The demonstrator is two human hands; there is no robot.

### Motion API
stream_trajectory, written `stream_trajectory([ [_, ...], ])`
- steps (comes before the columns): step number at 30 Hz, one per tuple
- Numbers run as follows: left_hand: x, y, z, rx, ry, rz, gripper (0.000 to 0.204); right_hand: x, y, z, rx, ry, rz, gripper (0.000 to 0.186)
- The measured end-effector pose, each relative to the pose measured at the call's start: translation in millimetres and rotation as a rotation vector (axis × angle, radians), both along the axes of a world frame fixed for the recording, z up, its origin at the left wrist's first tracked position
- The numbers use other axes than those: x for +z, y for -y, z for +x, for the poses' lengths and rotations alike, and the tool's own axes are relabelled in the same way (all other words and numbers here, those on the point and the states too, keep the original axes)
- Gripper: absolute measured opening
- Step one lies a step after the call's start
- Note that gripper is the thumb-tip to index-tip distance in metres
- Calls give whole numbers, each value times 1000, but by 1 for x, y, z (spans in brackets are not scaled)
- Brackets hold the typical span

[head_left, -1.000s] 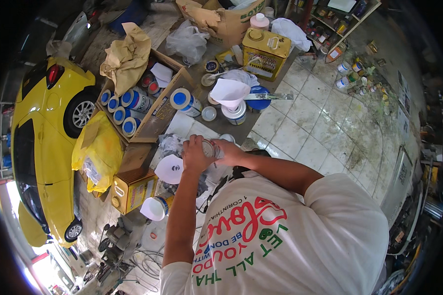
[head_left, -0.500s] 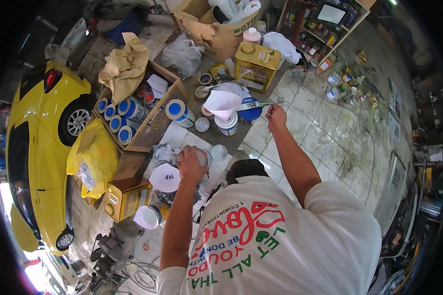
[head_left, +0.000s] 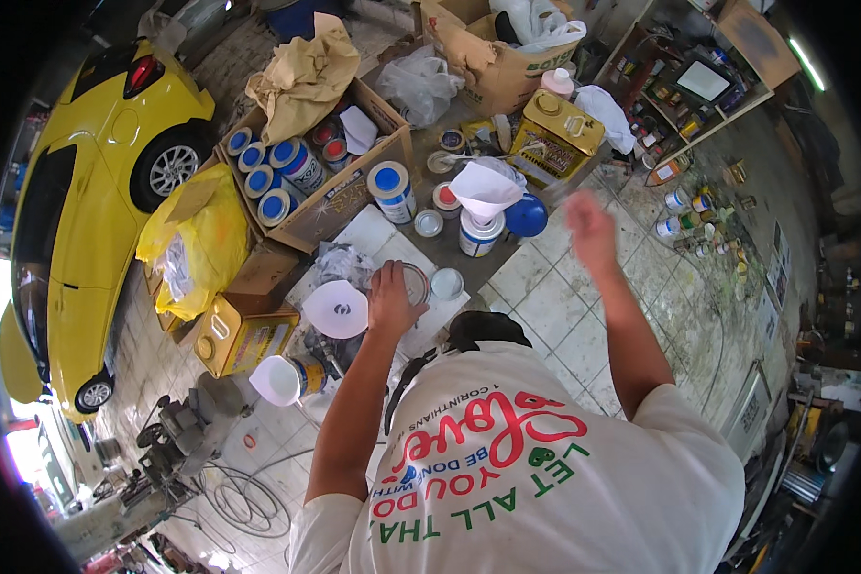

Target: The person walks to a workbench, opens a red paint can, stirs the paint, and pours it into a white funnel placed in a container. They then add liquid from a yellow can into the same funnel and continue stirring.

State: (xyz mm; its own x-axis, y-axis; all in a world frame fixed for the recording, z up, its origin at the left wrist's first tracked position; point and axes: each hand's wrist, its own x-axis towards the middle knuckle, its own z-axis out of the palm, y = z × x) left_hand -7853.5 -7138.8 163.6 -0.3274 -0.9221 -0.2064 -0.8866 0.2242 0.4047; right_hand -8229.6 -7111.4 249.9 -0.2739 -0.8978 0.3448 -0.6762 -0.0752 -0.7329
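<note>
My left hand curves round the side of a round, clear-walled container, fingers and thumb on its rim. My right hand is raised over the tiles, smeared by motion, so its fingers and anything in them cannot be made out. Left of it is a blue round lid, beside a white paper funnel that stands in an open paint can. A smaller clear cup is beside the held container. Next to my left hand lies another white paper cone.
A cardboard box of blue-lidded cans is at the left, with a yellow plastic bag beside it. Gold rectangular tins stand at the back and left. A yellow car is at far left; several small cans are at right.
My right hand has risen away from the blue lid; the flat strip it held there is no longer discernible. My left hand stays at the round container. The whole view has shifted.
</note>
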Motion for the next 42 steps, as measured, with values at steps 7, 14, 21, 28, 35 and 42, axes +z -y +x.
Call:
stream_trajectory([
  [7, 4, -11, -10, -30, 67, -7, 103, -49, -7, 158, 341, -321, 470, 22],
  [14, 7, -22, -14, -32, 74, -22, 99, -75, 11, 179, 401, -427, 519, 23],
  [21, -4, -19, 0, -14, -15, -62, 98, -63, 19, 197, 416, -635, 586, 18],
  [28, -6, -10, -4, -10, -12, 1, 98, -68, 34, 239, 413, -831, 652, 19],
  [35, -10, -6, -1, -45, -34, 28, 103, -103, 42, 183, 343, -230, 760, 21],
  [42, -8, -4, 8, -52, -64, 51, 106, -70, 41, 217, 448, -682, 671, 20],
])
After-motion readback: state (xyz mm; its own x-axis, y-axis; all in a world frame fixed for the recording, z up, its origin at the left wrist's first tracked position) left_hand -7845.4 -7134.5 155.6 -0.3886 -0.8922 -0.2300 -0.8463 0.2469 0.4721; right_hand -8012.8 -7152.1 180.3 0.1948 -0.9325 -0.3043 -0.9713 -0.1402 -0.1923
